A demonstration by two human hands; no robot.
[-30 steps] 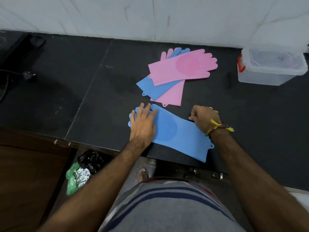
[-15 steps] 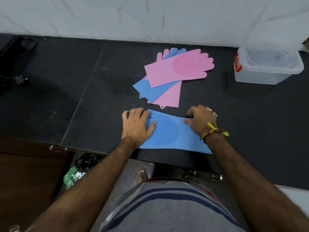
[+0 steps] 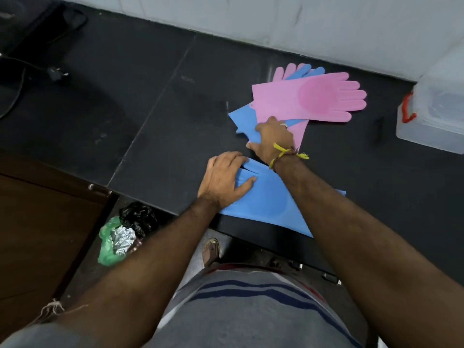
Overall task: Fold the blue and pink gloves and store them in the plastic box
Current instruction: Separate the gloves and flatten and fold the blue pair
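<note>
A blue glove [image 3: 271, 204] lies flat at the front edge of the black counter [image 3: 163, 116], its cuff hanging slightly over the edge. My left hand [image 3: 226, 179] presses on its finger end, fingers curled over it and thumb on top. Behind it is a pile: a pink glove [image 3: 313, 101] on top, a second blue glove [image 3: 242, 119] and another pink glove [image 3: 300, 131] beneath. My right hand [image 3: 272, 138] reaches onto the pile's cuff ends, fingertips at the top pink glove's cuff; its grip is hidden. The clear plastic box [image 3: 437, 121] with a red latch stands at the far right.
A white wall runs along the back of the counter. A black cable and plug [image 3: 55, 72] lie at the far left. On the floor below the counter edge sit green and black bags [image 3: 120, 234] and my sandalled foot [image 3: 211, 251].
My right hand has left the near blue glove's cuff and moved forward onto the pile of gloves. My left hand has stayed on the blue glove's finger end. The camera has tilted left.
</note>
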